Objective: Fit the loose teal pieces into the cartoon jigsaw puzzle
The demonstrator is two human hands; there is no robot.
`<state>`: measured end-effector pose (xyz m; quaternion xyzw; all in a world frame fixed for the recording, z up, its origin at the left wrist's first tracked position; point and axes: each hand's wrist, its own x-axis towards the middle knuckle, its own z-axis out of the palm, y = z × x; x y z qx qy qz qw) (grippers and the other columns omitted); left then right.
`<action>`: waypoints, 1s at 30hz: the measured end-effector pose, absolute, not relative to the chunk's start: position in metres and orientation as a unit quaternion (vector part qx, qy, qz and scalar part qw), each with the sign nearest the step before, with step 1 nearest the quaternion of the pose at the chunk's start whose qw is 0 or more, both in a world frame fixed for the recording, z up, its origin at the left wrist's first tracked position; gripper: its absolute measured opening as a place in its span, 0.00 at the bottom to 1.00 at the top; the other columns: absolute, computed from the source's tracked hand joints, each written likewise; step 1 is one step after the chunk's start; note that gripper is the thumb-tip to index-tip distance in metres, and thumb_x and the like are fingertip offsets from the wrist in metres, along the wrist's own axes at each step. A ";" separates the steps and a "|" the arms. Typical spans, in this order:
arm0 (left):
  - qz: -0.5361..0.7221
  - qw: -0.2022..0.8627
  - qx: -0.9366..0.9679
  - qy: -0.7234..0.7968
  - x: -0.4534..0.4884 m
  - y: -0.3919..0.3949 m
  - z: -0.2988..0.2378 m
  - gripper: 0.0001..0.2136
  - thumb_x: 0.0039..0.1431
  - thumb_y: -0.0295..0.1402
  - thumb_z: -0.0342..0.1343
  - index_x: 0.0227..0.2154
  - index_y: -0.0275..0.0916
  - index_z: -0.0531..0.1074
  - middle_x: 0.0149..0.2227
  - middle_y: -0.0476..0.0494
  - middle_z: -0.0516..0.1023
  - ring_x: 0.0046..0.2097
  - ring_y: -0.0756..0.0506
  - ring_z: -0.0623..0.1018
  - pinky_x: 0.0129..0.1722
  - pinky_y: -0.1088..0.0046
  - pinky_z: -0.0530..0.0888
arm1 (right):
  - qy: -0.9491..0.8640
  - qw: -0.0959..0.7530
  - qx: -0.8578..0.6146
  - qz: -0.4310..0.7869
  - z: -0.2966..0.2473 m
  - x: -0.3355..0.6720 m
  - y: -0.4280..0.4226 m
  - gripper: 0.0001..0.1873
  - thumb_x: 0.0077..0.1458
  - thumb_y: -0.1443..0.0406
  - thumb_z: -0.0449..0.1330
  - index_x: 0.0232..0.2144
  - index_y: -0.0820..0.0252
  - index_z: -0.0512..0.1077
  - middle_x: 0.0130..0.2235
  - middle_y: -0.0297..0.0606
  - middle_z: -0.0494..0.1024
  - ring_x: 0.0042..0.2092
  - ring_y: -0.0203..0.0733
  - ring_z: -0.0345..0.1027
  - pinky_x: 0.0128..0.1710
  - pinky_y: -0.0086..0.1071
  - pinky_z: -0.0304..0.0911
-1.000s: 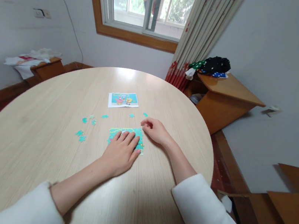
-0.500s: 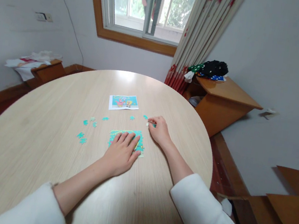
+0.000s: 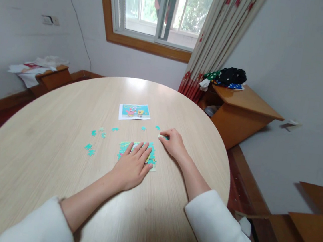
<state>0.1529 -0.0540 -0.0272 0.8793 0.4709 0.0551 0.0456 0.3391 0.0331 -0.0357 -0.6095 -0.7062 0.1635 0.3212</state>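
Note:
My left hand point(image 3: 132, 167) lies flat with fingers spread on a partly covered jigsaw puzzle point(image 3: 124, 146), joined from teal, yellow and pale pieces. To the right of the puzzle, my right hand point(image 3: 174, 144) has thumb and forefinger pinched at a small pale and teal puzzle piece point(image 3: 161, 136) on the table. Another teal puzzle piece point(image 3: 157, 127) lies just beyond those fingertips. Behind the puzzle rests a printed picture point(image 3: 135, 112) with a pink and a yellow cartoon figure on blue.
Several loose pieces point(image 3: 91, 153) are scattered left of the puzzle, and a teal piece point(image 3: 143, 128) lies near the picture. All sit on a round wooden table point(image 3: 38, 151). A wooden cabinet point(image 3: 243, 105) with cloths on top stands beyond the right edge.
My right thumb and forefinger have closed in on the pale and teal piece. My left hand stays on the puzzle, its fingers slightly more spread. The view has shifted a little.

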 end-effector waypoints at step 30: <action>0.101 0.051 0.842 0.528 0.109 -0.046 -0.006 0.16 0.63 0.35 0.41 0.41 0.37 0.74 0.47 0.35 0.77 0.48 0.38 0.75 0.49 0.58 0.70 | -0.708 0.345 -0.586 0.189 -0.046 0.348 0.037 0.03 0.47 0.67 0.61 0.28 0.59 0.74 0.34 0.37 0.74 0.37 0.41 0.66 0.42 0.38 0.62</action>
